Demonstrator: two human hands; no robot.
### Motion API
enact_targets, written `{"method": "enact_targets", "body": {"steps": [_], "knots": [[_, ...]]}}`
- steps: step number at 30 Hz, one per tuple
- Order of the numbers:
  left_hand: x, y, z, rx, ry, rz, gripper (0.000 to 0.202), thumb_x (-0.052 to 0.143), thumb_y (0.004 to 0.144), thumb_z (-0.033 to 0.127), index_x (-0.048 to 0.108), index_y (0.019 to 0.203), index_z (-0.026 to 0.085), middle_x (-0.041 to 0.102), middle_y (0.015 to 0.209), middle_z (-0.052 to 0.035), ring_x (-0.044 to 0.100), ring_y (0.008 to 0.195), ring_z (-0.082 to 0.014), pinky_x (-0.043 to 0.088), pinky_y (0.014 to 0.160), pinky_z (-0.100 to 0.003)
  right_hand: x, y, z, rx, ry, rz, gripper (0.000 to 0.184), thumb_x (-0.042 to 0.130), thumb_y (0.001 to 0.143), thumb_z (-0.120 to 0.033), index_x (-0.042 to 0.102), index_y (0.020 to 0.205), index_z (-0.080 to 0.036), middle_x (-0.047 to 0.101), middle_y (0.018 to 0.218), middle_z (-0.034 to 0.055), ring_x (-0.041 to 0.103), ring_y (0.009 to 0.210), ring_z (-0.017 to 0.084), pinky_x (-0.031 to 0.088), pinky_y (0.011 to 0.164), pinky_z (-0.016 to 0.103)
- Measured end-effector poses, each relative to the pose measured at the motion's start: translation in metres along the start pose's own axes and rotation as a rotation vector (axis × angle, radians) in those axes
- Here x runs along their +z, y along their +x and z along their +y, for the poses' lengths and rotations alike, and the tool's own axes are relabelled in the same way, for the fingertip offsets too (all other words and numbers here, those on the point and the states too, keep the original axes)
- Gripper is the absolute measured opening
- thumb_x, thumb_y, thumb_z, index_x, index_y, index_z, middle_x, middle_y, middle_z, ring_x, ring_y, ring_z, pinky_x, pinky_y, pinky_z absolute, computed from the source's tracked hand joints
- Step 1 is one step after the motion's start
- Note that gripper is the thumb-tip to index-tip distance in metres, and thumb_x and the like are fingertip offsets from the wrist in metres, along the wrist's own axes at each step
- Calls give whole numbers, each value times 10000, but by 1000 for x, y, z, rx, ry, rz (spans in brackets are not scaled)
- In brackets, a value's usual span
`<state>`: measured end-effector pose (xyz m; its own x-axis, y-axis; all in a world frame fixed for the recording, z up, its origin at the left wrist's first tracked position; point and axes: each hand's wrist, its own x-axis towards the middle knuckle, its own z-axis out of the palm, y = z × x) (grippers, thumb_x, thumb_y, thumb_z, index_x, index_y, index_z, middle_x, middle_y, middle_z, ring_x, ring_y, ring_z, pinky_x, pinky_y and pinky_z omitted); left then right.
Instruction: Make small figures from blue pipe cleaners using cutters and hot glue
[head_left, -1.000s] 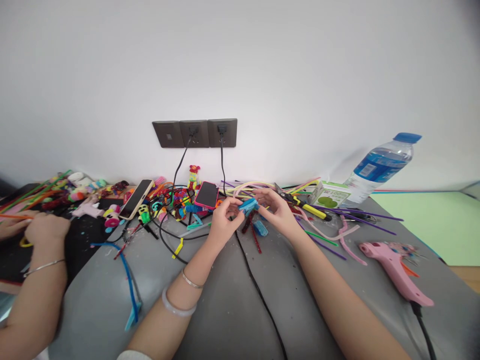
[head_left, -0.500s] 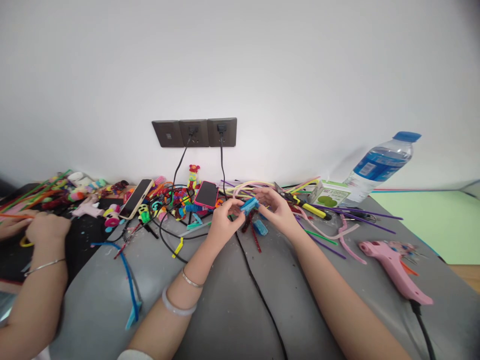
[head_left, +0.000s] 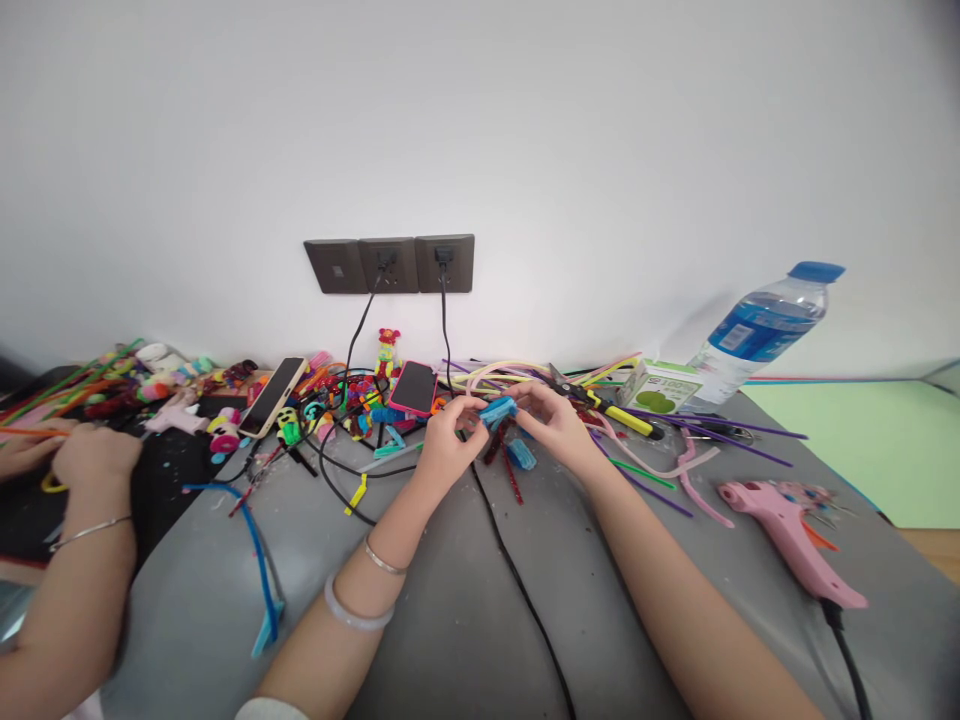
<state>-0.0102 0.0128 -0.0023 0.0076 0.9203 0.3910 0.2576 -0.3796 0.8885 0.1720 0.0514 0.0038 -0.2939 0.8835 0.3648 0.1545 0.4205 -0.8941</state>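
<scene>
Hardly anything has moved since the earlier frame: the small bright-blue fuzzy pipe-cleaner bundle (head_left: 497,410) has only tipped slightly between the fingers at centre.

At the far left, a co-worker's fist (head_left: 97,458) rests above a black mat. Right of it, at the lower left, a bent blue pipe cleaner (head_left: 261,568) lies on the grey table (head_left: 450,630), out of the forearms' way.

In the centre, the left hand (head_left: 451,438) is nearly closed, thumb and index pinching the bundle's left end, seemingly to steady it and keep its upper side exposed. A second short light-blue fuzzy piece (head_left: 521,456) lies just below. The right hand (head_left: 555,425) is half open, fingers curved, its thumb at the bundle's right end; I can't tell whether it grips.

Right of centre lie yellow-and-black metal pliers (head_left: 626,418). At the lower right, a pink plastic glue gun (head_left: 787,540) lies on its side, presumably for stability.
</scene>
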Motion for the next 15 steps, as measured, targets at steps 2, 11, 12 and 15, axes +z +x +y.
{"method": "enact_targets", "body": {"steps": [2, 11, 12, 15], "knots": [[0, 0, -1, 10, 11, -1, 246, 600, 751, 113, 655, 978, 191, 711, 962, -54, 663, 768, -155, 551, 710, -260, 0, 0, 1, 7, 6, -1, 206, 651, 818, -356, 642, 973, -220, 689, 976, 70, 632, 817, 222, 500, 731, 362], [1, -1, 0, 78, -19, -7, 282, 556, 792, 105, 580, 1059, 195, 685, 992, -62, 672, 850, -148, 554, 706, -227, 1, 2, 2, 102, 172, -11, 252, 699, 772, -387, 636, 942, -211, 677, 910, 46, 632, 819, 197, 506, 756, 327], [1, -1, 0, 83, -19, -10, 300, 557, 791, 103, 567, 1075, 200, 679, 1011, -63, 668, 848, -144, 550, 704, -223, 1, 2, 2, 110, 198, -8, 255, 705, 770, -390, 637, 939, -212, 676, 907, 44, 634, 823, 197, 509, 761, 326], [1, -2, 0, 121, 18, -32, 328, 553, 798, 101, 550, 1106, 213, 663, 1063, -61, 655, 822, -131, 537, 703, -221, 0, 2, 3, 130, 242, -2, 260, 722, 760, -393, 635, 927, -214, 670, 895, 40, 632, 823, 195, 516, 764, 327]]}}
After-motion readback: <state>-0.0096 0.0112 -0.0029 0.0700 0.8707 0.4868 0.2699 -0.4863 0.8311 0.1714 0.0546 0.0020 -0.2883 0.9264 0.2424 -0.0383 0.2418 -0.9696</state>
